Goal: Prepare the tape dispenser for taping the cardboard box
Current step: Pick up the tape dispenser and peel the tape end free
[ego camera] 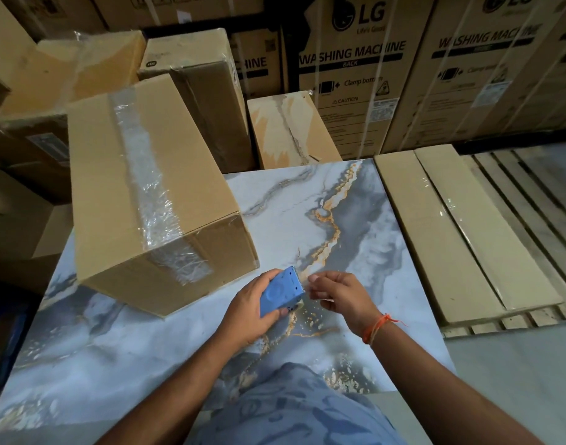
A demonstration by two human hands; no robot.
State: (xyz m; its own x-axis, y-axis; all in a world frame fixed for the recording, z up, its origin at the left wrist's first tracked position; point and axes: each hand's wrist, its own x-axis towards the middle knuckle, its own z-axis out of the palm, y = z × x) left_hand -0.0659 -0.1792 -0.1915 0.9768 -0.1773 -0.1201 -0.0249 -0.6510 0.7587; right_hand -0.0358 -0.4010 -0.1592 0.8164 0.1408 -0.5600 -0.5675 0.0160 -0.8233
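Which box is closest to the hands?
The taped box on the marble table, beside the left hand. The others sit farther back.

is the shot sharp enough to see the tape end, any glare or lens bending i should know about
Head view: the blue tape dispenser in the left hand is fairly sharp, but the clear tape at the right hand fingertips is barely visible. Glare streaks the taped cardboard box and the wrapped flat cartons. Wide-angle bending curves the stacked washing machine boxes; the corners are dim.
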